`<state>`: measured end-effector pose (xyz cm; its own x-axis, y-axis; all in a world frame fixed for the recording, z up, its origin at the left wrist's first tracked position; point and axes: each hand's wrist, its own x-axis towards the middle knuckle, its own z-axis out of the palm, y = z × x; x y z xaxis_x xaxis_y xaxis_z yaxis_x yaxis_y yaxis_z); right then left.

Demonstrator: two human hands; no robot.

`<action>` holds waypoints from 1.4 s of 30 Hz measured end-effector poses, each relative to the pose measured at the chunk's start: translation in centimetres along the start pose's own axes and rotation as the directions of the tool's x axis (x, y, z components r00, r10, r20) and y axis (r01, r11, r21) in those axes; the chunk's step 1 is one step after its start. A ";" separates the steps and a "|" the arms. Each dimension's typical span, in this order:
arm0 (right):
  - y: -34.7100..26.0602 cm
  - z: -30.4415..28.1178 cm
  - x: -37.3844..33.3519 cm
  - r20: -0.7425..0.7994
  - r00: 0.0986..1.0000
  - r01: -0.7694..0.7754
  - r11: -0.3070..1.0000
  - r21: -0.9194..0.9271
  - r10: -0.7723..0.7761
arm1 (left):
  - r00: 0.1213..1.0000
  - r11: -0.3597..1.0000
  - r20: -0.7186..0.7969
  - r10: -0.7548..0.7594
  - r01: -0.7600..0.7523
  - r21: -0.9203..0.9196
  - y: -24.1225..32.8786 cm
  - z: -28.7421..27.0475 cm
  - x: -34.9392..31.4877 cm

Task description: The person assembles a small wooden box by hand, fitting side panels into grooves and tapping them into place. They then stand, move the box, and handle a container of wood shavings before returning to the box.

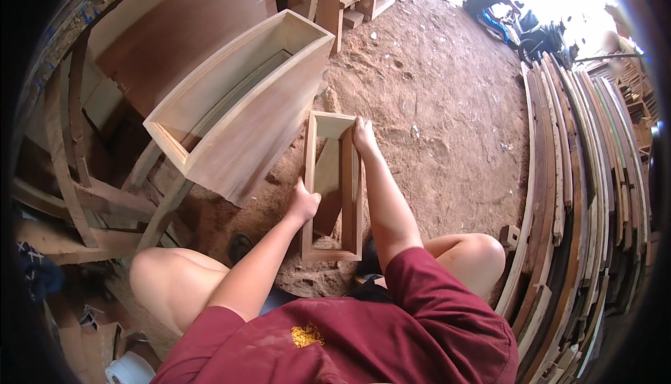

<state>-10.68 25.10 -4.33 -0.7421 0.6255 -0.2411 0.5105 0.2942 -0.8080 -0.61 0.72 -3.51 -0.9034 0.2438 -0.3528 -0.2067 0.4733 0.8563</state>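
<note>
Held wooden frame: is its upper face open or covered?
Open: the wooden frame shows its inner walls, with no panel across that face. Whether its underside is closed, I cannot tell.

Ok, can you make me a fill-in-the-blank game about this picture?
1. The frame is made of ____.
2. The hand at its far corner is the person's ____ one.
3. The big box is to the ____ of the frame.
4. The badge on the shirt is coloured ____.

Missing words: wood; right; left; yellow.
</note>
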 end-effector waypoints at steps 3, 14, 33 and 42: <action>1.2 1.2 -3.1 0.114 0.993 0.018 0.999 0.038 -0.022 | 0.999 0.999 -0.019 -0.043 0.043 0.002 -0.3 -1.3 -0.4; 1.9 1.2 1.6 -0.027 0.997 0.072 0.996 -0.056 -0.073 | 0.999 0.999 -0.030 0.012 -0.011 0.036 -0.5 -0.3 0.3; 4.9 1.3 2.0 0.108 0.970 0.231 0.963 -0.136 -0.217 | 0.998 0.996 -0.058 -0.023 0.028 0.084 -0.2 -0.6 -0.4; 0.7 3.7 3.5 -0.022 0.990 0.134 0.981 -0.138 -0.138 | 0.993 0.987 -0.100 -0.061 0.075 0.145 -1.2 -1.1 -0.3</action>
<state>-14.50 24.76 -7.75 -0.7955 0.5949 -0.1152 0.4617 0.4719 -0.7511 -0.52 -0.90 -4.01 -0.9223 0.1286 -0.3645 -0.2171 0.6079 0.7637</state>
